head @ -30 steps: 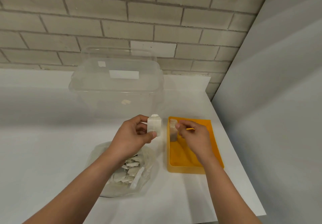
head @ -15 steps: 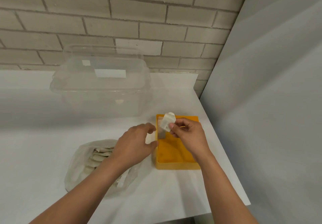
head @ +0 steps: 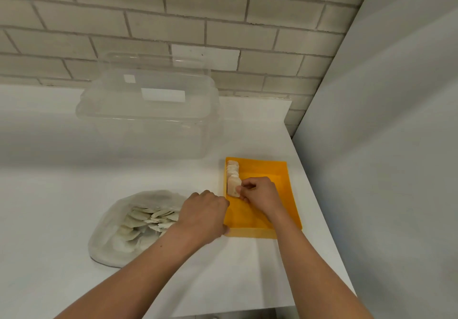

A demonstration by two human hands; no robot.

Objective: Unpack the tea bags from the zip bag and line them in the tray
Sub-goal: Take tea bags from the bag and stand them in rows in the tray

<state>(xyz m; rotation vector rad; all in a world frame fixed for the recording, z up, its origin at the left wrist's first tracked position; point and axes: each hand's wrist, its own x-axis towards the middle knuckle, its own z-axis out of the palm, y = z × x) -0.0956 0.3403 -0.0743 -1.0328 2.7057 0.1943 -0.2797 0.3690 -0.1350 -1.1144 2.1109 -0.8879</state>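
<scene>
Tea bag (head: pixel 234 188) upright at near end of row (head: pixel 233 168) along left wall of tray (head: pixel 285 194), pinched by right hand (head: pixel 260 193). Step: seating bag in line. Left hand (head: pixel 203 215) beside tray rim, fingers hidden, grip cannot be told. Next, likely: release without toppling row, fetch another from zip bag (head: pixel 119 232)

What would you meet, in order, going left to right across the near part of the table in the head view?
zip bag → left hand → tea bag, pinched upright → right hand → grey wall
</scene>
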